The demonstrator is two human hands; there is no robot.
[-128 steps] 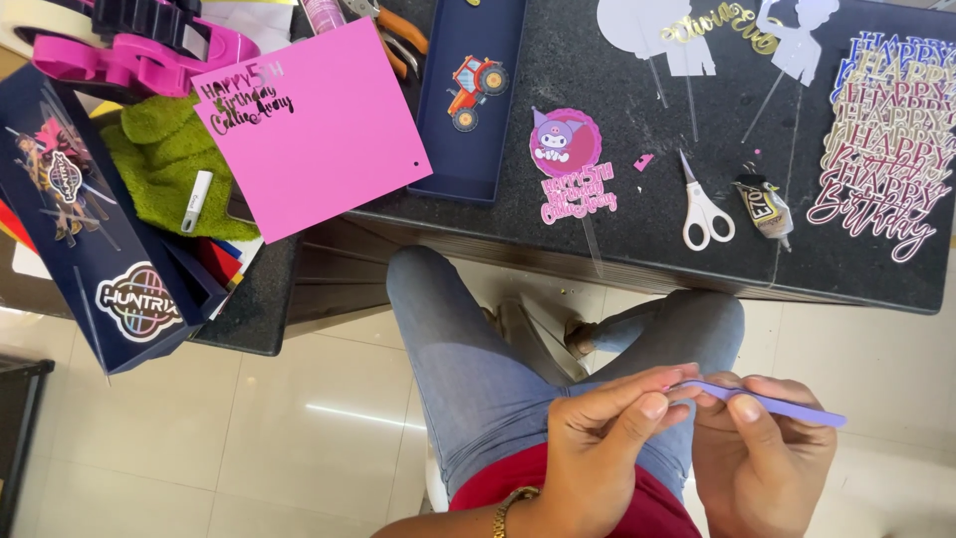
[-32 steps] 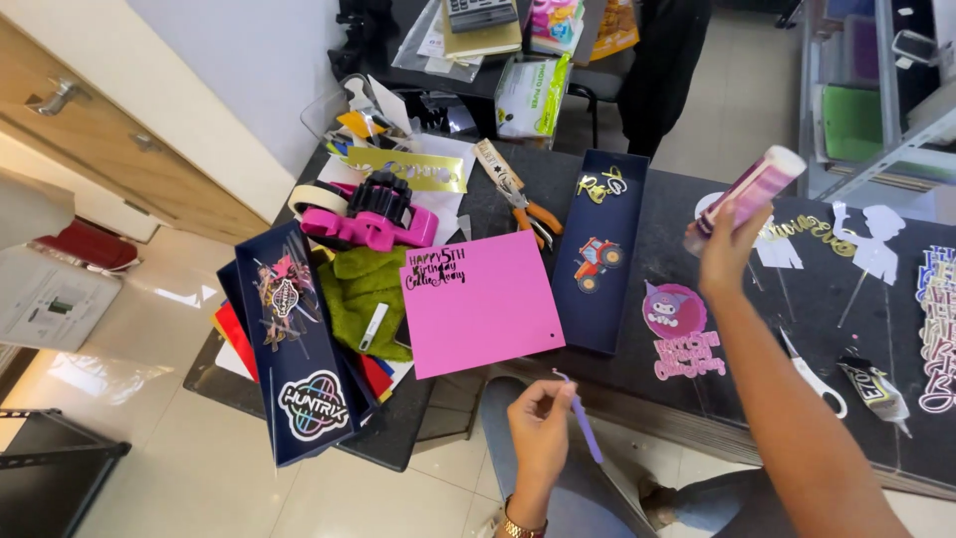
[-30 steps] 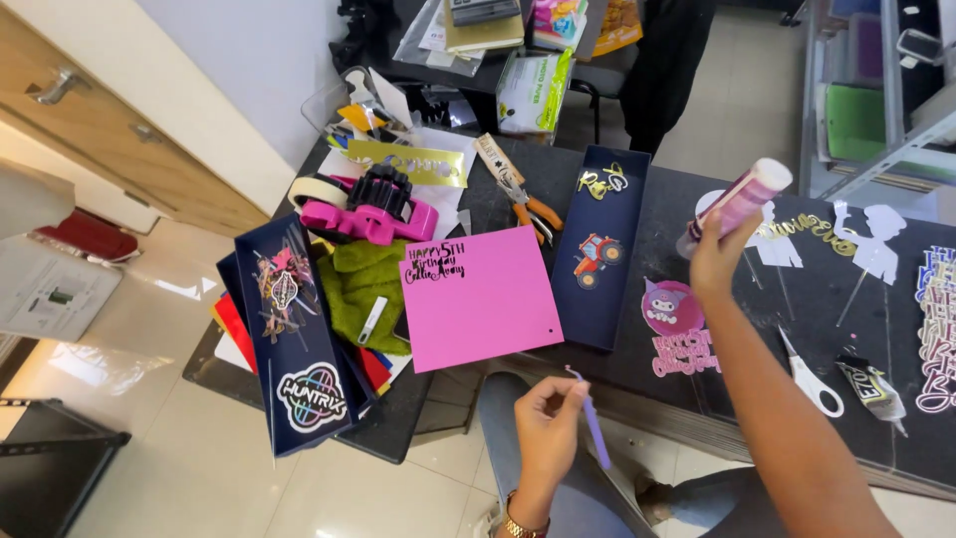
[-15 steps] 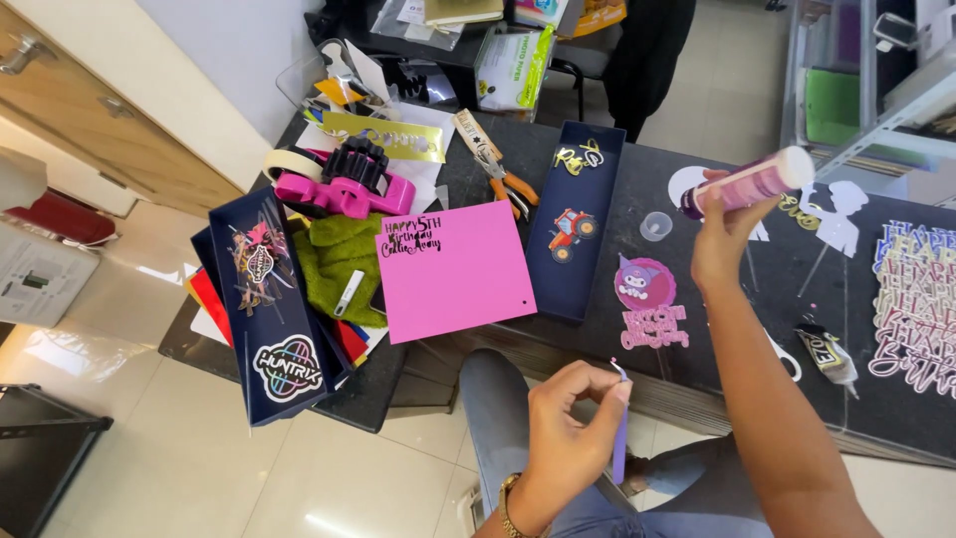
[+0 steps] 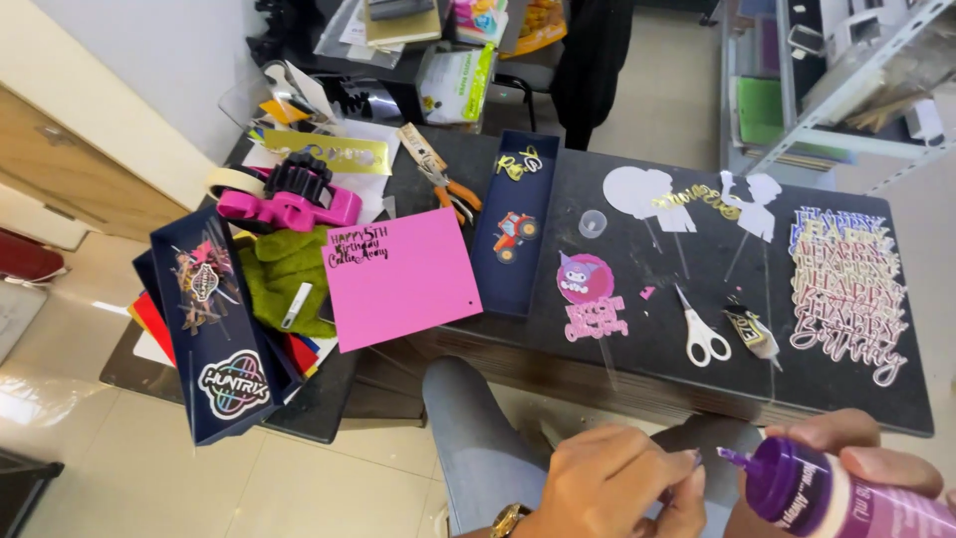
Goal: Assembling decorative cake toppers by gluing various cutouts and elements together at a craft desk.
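Purple-capped glue bottle (image 5: 836, 493) gripped in right hand (image 5: 866, 468), nozzle beside left hand (image 5: 612, 483)

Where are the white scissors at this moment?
In the head view, the scissors lie on the dark table, right of centre near its front edge, between the pink character topper and a small tag.

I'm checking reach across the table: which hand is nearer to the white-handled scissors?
Right. The right hand, holding the purple glue bottle, sits below and right of the scissors; the left hand is lower left, slightly farther.
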